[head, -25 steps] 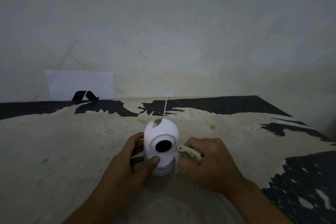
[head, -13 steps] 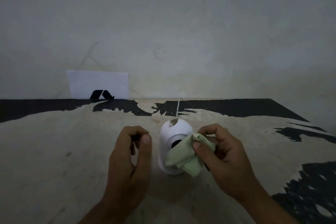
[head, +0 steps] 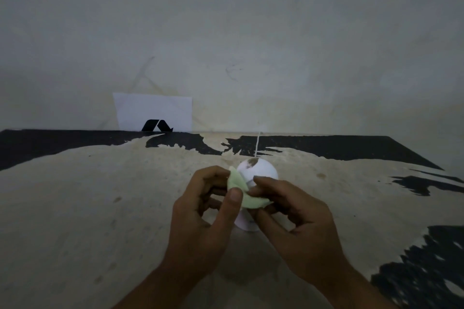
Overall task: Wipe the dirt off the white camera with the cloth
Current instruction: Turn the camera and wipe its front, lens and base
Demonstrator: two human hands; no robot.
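from the head view, we see the white camera (head: 258, 172) standing upright on the worn bench (head: 100, 208), a brown smear of dirt (head: 251, 163) on its top. in front of it both hands hold the pale green cloth (head: 241, 193): our left hand (head: 200, 218) pinches its left end in a thumb-and-finger grip, and our right hand (head: 296, 221) pinches the right end. a thin white cord (head: 257, 144) rises behind the camera. a white card (head: 153, 110) leans on the wall.

Left hand (head: 200, 213) and right hand (head: 296, 218) both pinch the cloth (head: 242, 192) before the dirt-smudged white camera (head: 261, 170).
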